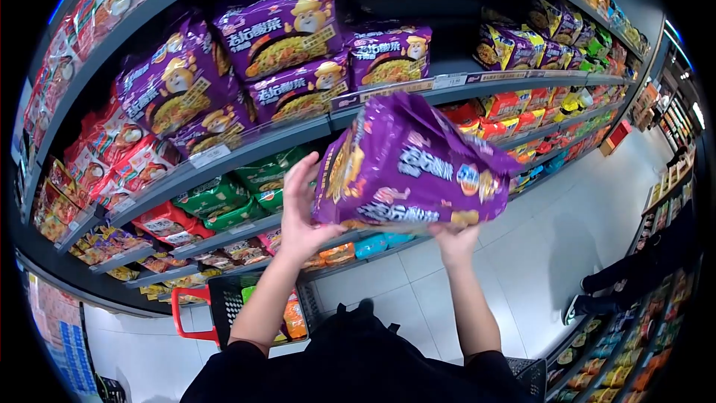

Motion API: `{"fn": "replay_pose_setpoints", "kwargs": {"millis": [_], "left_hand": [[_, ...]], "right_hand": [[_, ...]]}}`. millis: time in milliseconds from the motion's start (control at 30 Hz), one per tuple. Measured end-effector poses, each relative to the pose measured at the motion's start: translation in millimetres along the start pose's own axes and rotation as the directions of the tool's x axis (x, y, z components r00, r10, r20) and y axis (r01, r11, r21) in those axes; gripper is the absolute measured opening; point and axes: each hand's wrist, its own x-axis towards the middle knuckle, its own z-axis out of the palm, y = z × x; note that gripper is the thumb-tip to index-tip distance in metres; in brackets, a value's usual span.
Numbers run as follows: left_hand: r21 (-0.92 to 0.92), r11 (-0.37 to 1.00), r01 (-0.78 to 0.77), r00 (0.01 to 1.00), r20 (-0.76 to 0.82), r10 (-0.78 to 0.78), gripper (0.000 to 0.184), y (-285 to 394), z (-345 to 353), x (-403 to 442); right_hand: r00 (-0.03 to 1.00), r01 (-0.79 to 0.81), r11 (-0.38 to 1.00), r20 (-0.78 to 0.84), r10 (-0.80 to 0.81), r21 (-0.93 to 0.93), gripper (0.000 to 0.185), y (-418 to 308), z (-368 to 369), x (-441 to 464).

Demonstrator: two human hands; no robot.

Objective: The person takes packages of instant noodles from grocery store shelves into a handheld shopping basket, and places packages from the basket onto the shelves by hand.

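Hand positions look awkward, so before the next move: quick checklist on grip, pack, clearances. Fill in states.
1. Left grip: ok, bare left hand on the side of the large purple plastic noodle pack.
2. Right support: ok, bare right hand at its lower edge.
3. Pack seal intact: cannot tell.
4. Pack clear of long grey shelf: cannot tell, they overlap in view.
5. Black cart with red handle clear: ok, down to the left.
6. Bystander's dark-trousered legs clear: ok, off right.

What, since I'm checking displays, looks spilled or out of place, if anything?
Nothing looks spilled. The upper shelf has a gap above the held purple pack, odd because other packs stand either side.
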Motion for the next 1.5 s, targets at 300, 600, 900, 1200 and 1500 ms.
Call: {"fn": "replay_pose_setpoints", "kwargs": {"millis": [300,600,900,1200,1500], "left_hand": [[0.591,0.694,-0.411,0.883,0.069,0.465,0.061,-36.5,37.5,171.0],[0.757,0.642,-0.125,0.962,-0.066,0.265,0.073,-79.4,67.1,245.1],[0.915,0.404,-0.017,0.961,-0.097,0.26,0.072,-80.5,94.9,243.7],[0.986,0.166,0.035,0.98,-0.066,0.189,0.061,-69.6,126.2,223.6],[0.92,0.379,0.097,0.989,-0.131,0.066,0.043,-68.6,125.6,166.7]], "right_hand": [[0.907,0.408,0.905,0.167,-0.387,-0.119,0.05,-23.2,18.1,243.2],[0.863,0.473,0.83,0.346,-0.368,-0.295,0.057,4.1,58.8,397.2],[0.875,0.43,0.821,0.397,-0.277,-0.374,0.063,1.3,76.1,419.9],[0.816,0.434,0.863,0.519,-0.254,-0.259,0.07,23.5,59.5,435.2],[0.813,0.414,0.896,0.51,-0.282,-0.164,0.095,40.9,57.4,437.1]]}}
